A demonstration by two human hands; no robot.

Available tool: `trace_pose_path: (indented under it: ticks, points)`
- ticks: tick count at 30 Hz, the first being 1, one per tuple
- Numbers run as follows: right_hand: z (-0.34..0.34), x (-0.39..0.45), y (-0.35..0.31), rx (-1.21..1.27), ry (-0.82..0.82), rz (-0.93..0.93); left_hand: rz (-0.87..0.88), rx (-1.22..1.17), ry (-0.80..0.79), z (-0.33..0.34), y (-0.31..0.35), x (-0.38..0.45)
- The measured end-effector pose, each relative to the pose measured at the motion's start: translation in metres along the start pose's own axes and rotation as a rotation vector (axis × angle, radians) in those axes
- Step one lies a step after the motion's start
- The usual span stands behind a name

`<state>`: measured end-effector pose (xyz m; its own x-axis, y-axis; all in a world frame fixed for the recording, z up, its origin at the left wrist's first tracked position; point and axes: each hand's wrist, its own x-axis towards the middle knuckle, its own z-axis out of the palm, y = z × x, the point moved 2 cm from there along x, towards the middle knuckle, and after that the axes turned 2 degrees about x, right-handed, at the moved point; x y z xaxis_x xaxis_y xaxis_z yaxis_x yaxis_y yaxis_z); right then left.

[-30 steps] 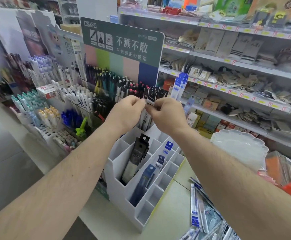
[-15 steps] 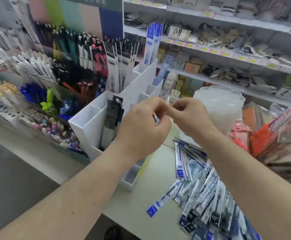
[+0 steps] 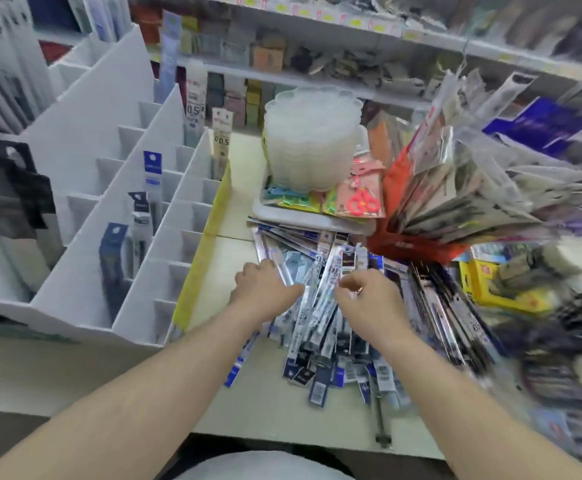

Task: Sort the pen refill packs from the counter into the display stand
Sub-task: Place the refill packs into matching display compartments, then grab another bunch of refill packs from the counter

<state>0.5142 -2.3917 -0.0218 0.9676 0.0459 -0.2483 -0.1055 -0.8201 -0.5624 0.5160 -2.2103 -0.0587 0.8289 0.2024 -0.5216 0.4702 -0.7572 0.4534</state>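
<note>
White and ribbed, the display stand [image 3: 85, 216] is sitting on the left of the counter [image 3: 269, 407], its stepped rows of compartments rising toward the back. A few packs are standing in its slots: dark blue ones [image 3: 114, 261] in the nearer middle compartments, and larger black packs [image 3: 23, 188] in the wide section at the far left. To the right of the stand, the heap of pen refill packs [image 3: 327, 327] is lying spread across the counter, blue, white and clear sleeves overlapping every way. Both hands are reaching into that heap. The left hand [image 3: 265, 289] is lying palm down on the pile's left edge, fingers bent onto the packs, though I cannot tell whether it is gripping any of them. The right hand [image 3: 365, 299] is sitting just beside it with curled fingers pressing into the packs; whether it is pinching one is hidden by blur. Behind the heap, a stack of clear plastic lids [image 3: 312, 140] is standing on a tray, with a pair of pink scissors [image 3: 362, 200] in its packet lying just in front.
</note>
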Motion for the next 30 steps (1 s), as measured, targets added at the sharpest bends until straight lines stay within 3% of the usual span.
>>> trace_pose_path:
  ticks: [4,7,11,24,27,30]
  points:
    - [0.013,-0.011,0.018,-0.357,0.015,0.040,-0.153,0.018,-0.007,0.020,0.022,0.023]
    - [0.015,-0.008,0.030,-0.392,-0.044,0.175,-0.116,0.125,-0.018,0.032,0.040,0.028]
    - [0.015,-0.002,0.040,-0.470,-0.050,0.177,-0.039,0.252,0.011,0.043,0.049,0.026]
    - [0.007,0.007,0.045,-0.432,0.097,0.141,-0.024,0.251,0.023,0.014,0.006,0.017]
    - [0.009,-0.005,0.033,-0.378,0.189,0.021,-0.008,0.301,-0.003,0.022,0.010,0.017]
    - [0.021,-0.018,0.025,-0.251,0.157,-0.136,0.016,0.444,-0.017,0.029,0.008,0.016]
